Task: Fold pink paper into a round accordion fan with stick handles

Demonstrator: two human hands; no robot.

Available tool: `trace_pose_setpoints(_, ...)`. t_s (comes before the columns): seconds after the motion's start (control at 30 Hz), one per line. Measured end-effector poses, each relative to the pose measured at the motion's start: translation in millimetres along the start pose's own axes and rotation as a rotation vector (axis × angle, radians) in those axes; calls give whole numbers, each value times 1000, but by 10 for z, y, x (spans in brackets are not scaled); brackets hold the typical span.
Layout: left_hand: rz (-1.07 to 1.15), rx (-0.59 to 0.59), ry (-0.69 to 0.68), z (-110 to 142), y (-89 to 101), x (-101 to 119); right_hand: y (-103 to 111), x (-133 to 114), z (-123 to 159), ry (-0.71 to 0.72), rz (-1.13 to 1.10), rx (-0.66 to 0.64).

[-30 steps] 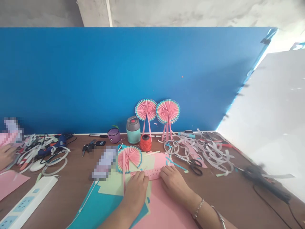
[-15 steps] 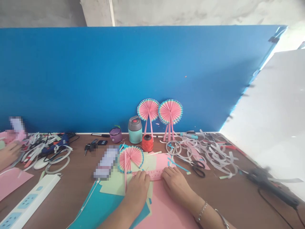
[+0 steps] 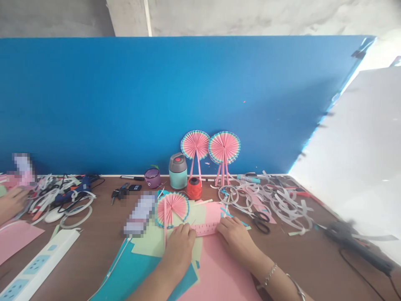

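A pink ruler with cut-out marks lies crosswise over the pink paper sheet. My left hand is closed on its left end, fingers curled and pressing down. At the right end, my right hand grips the ruler in the same way; its fingertips are partly hidden. Just beyond my left hand is a pleated pink paper fan with a blue-green edge and a pink strip handle. Pale green paper and teal paper are under and beside my left arm.
Two finished-looking fans lean on the blue partition. A red thread spool and teal flask stand before it. Black-handled scissors, white strip scraps and a glue gun lie right; a power strip and another person's hand are left.
My right hand has shifted slightly to the right, showing more of the ruler between the hands. My left hand has barely moved and stays on the ruler's left end.
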State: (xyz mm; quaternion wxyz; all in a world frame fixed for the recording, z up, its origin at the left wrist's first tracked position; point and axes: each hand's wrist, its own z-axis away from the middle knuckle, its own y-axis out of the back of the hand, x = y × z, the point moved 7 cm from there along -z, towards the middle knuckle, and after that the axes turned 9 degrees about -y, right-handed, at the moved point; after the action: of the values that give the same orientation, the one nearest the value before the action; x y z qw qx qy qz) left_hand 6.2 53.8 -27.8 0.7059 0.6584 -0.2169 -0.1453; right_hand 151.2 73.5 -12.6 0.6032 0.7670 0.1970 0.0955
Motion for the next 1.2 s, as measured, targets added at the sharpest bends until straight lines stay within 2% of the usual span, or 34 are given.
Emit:
trace_pose_setpoints(0.23,4,-17,6,0,21,30,33,354,-3,-155,-26,-92)
trace_pose_setpoints(0.4,30,-44,3,24,86,97,2,531,30,-201,-9,-114)
trace_pose_setpoints(0.5,29,-44,7,24,76,98,51,718,44,-301,30,-94)
trace_pose_setpoints(0.57,16,-35,13,17,44,85,168,802,48,-389,-4,-5)
trace_pose_setpoints(0.63,2,-22,14,7,9,75,316,716,38,-346,-115,134)
trace_pose_setpoints(0.7,-1,-7,14,1,-9,70,370,466,24,-168,-228,169)
trace_pose_setpoints(0.73,3,-1,13,0,-10,70,361,333,23,-89,-259,160)
trace_pose_setpoints(0.8,14,0,14,2,-2,70,237,98,28,30,-258,50)
trace_pose_setpoints(0.87,26,-9,16,7,12,69,111,-41,41,91,-221,-14)
trace_pose_setpoints(0.97,51,-8,8,20,39,68,3,-83,46,93,-189,-38)
trace_pose_setpoints(1.2,65,-6,10,65,76,53,-38,-18,20,19,-144,-100)
